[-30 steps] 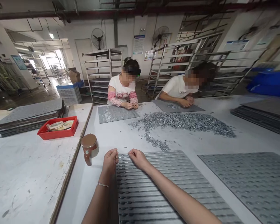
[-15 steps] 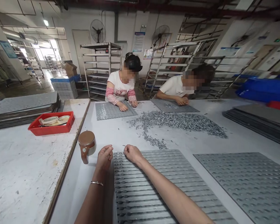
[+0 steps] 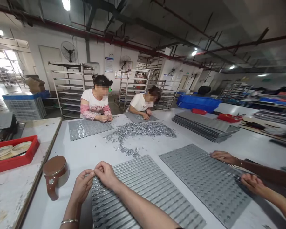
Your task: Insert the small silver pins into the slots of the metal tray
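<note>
My left hand [image 3: 82, 187] and my right hand [image 3: 106, 173] meet at the far left corner of a grey ribbed tray [image 3: 143, 194] lying in front of me. Both hands are closed in a pinch, fingertips touching each other; whatever they hold is too small to make out. A pile of small silver metal parts [image 3: 138, 130] lies on the white table [image 3: 95, 151] beyond the tray, with a thin trail reaching toward it.
A brown lidded mug [image 3: 55, 175] stands left of my hands. A dimpled grey tray [image 3: 205, 179] lies to the right, with another person's hands [image 3: 238, 170] on it. Two people sit across at their own trays. A red bin [image 3: 13, 156] and stacked trays [image 3: 202, 125] flank the table.
The view has swung right and upward, bringing another person's hands at the right tray into view. My two hands have stayed pinched together at the tray's far left corner.
</note>
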Motion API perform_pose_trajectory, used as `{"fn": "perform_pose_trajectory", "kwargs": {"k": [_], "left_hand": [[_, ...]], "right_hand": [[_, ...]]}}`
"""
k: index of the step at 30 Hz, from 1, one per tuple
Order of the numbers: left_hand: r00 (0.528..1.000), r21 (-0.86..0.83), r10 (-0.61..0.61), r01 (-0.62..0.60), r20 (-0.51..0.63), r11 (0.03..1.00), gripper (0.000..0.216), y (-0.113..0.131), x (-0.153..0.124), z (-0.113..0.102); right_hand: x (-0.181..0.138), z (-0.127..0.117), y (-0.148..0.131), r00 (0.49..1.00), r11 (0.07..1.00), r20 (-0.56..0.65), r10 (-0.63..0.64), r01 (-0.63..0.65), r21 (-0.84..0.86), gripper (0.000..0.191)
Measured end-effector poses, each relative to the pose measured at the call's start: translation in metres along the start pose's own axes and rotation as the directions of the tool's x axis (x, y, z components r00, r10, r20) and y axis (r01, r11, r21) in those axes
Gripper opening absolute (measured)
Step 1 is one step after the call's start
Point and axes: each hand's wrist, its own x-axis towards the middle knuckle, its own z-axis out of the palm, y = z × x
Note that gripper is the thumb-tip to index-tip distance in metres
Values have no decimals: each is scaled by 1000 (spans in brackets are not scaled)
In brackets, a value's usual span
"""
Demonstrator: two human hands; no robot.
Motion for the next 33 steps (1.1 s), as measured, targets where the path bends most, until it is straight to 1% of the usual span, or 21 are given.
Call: {"fn": "perform_pose_trajectory", "kwargs": {"k": [4,6,11,14,17,19,22,25,29,33], "left_hand": [[1000,20,10,-11,19,1000,46,-1,-2,4],[999,28,15,-16,29,999,46,-1,-4,8],[999,-17,8,-8,32,1000,40,-3,-7,18],[999,-91,37,-39,-25,995,39,-4,-5,16],[990,-156,87,-104,-113,982,36,-4,0,8],[982,-201,105,-135,-157,970,34,-4,2,3],[978,-252,95,-141,-188,957,31,-4,5,0],[980,-273,71,-121,-186,954,32,-7,5,1],[981,-266,63,-112,-184,957,35,-10,5,2],[978,-240,82,-127,-190,962,44,-12,6,3]], "right_hand": [[-4,-7,1,999,996,14,-53,54,-69,10],[-7,-10,3,998,995,23,-59,61,-82,13],[-7,-22,16,996,997,88,20,-14,-75,21],[3,-37,30,994,989,64,88,-79,-128,23],[9,-52,43,988,960,13,152,-144,-240,18],[8,-57,50,983,932,3,183,-173,-319,17],[2,-52,54,979,894,2,203,-184,-408,18],[-2,-43,52,980,867,-1,198,-176,-466,17],[0,-37,47,982,836,-6,187,-162,-524,18],[3,-34,47,985,798,-16,170,-148,-585,17]]}}
